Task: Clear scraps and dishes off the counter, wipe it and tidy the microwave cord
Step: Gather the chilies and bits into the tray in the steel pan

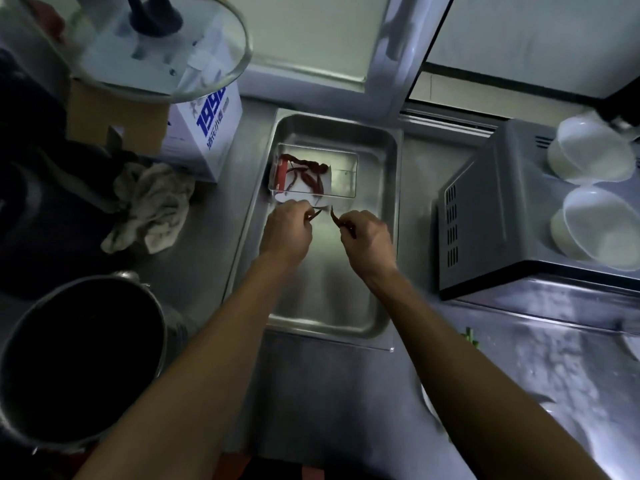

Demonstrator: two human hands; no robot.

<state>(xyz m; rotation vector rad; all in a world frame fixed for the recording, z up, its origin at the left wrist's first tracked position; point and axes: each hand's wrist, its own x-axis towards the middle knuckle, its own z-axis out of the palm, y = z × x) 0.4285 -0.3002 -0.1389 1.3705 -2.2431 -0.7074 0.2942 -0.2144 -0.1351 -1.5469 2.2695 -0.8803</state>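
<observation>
Head view: over the steel tray [388, 237] in the middle of the table [346, 393], my left hand [285, 233] pinched one dried chilli [317, 213] and my right hand [369, 239] pinched another chilli [335, 216], both just short of the clear box [348, 174] at the tray's far end, where more chillies [304, 169] lay. By my reckoning the job was barely begun: white bowls [588, 150] sat atop the microwave [502, 209] at the right edge, a rag [152, 206] lay unused near the left edge, green scraps [471, 336] remained, and no cord was visible.
</observation>
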